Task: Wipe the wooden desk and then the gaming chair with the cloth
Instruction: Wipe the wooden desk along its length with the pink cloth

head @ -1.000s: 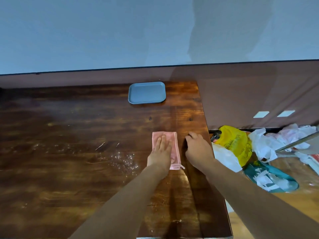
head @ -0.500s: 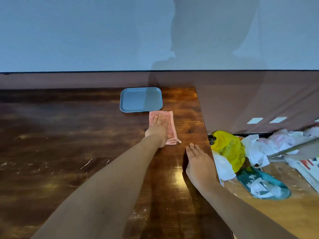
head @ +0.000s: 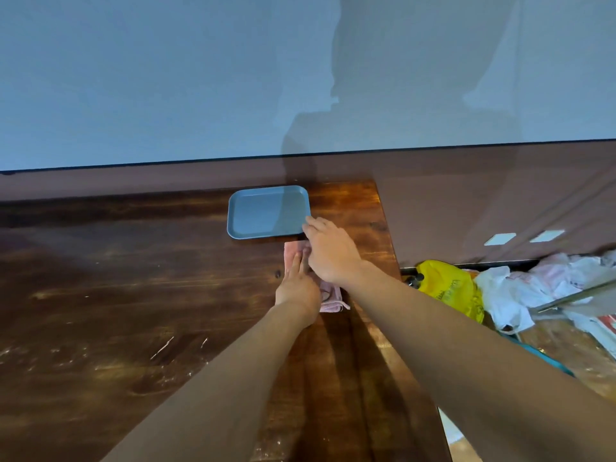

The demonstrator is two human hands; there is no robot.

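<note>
A folded pink cloth [head: 330, 300] lies on the dark wooden desk [head: 133, 295], just in front of a blue-grey tray [head: 263, 215]. My left hand [head: 296, 286] presses flat on the cloth with straight fingers and covers most of it. My right hand [head: 330, 251] reaches over the cloth's far end, and its fingertips touch the tray's near right corner. Whether the thumb is under the tray's rim is hidden. The gaming chair is not in view.
The desk's right edge runs just right of my hands. Beyond it, on the floor, lie a yellow bag [head: 450, 288] and several white plastic bags [head: 506, 295]. A wall stands close behind the desk. White scuffs mark the desk's near left part.
My right hand has left the desk's right edge and moved forward and left to the tray's corner. My left hand has pulled the cloth a little back from the tray.
</note>
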